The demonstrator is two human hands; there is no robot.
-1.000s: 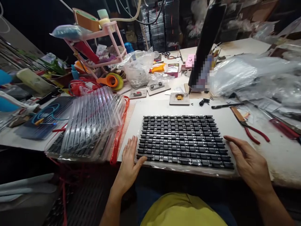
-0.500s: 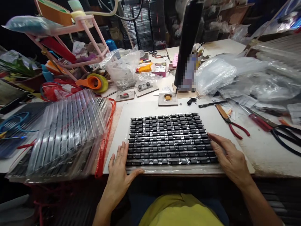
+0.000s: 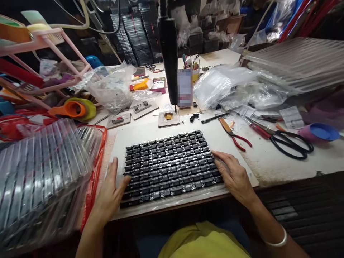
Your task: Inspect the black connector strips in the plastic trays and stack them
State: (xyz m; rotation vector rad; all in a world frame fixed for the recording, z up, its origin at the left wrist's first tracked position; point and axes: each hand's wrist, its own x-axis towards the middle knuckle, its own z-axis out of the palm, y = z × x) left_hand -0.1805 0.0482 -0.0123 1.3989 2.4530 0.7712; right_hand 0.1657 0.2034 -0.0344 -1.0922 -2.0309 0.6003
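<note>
A clear plastic tray with rows of small black electronic parts (image 3: 169,165) lies on a white board (image 3: 110,172) in front of me. My left hand (image 3: 109,195) is open at the tray's left end. Its thumb touches the ends of the rows, and the fingers stretch forward over the board. At the right end, my right hand (image 3: 235,177) has its thumb and forefinger against the row ends, with its fingers stretched out. Beyond the tray hangs a black electric screwdriver (image 3: 168,57), its tip beside a small fixture plate (image 3: 168,119) bearing a yellowish part.
Stacked clear trays (image 3: 45,172) with red strapping stand at left, below a pink rack (image 3: 53,36). Pliers (image 3: 236,138), scissors (image 3: 291,143) and a red-handled screwdriver (image 3: 259,130) lie at right. Plastic bags (image 3: 228,86) and more trays (image 3: 298,64) are heaped behind.
The view has turned right, so things sit further left. My left thumb has moved from the tray's front edge onto its left end. My right hand stays at the right end.
</note>
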